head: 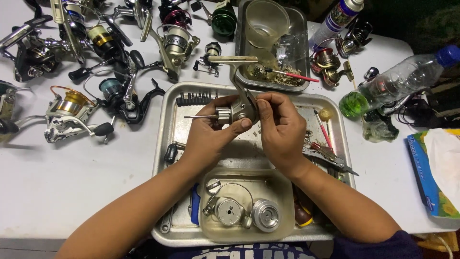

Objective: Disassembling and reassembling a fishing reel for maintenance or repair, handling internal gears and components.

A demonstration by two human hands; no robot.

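Over a metal tray [175, 129] both my hands hold a silver fishing reel body [235, 109], stripped of its spool, with a bare shaft poking left. My left hand [207, 136] grips it from below with the thumb on its side. My right hand [280, 127] pinches its right side with the fingertips. The reel's foot [232, 60] points up and away from me. In front of my wrists a clear plastic tub [282, 228] holds a silver spool [265, 215], a rotor part [229, 211] and a wire bail.
Many fishing reels [72, 112] lie on the white table to the left and behind. A second metal tray [299, 33] holds a plastic cup and a red-handled brush. A spray can [335, 19], a clear bottle [397, 79] and a tissue box [436, 168] stand to the right. Pliers [330, 160] lie in the tray.
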